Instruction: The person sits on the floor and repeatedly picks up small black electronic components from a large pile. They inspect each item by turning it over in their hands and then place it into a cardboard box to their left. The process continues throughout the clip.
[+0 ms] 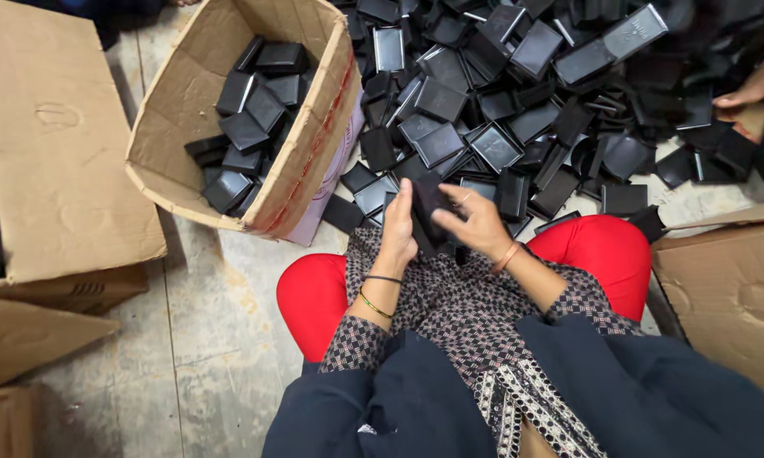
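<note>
My left hand (397,231) and my right hand (479,222) meet over my lap, both gripping one black square plastic piece (428,209). The left hand holds its left edge, with thin bangles on the wrist. From the right, the right hand's fingers curl over the piece. Just beyond my hands a large heap of the same black plastic pieces (518,93) covers the floor. My knees in red cloth (598,246) frame the hands.
An open cardboard box (187,102) at upper left holds several black pieces (250,119). Flattened cardboard (55,144) lies at far left, another carton (730,288) at right. Another person's hand (755,89) reaches into the heap at upper right.
</note>
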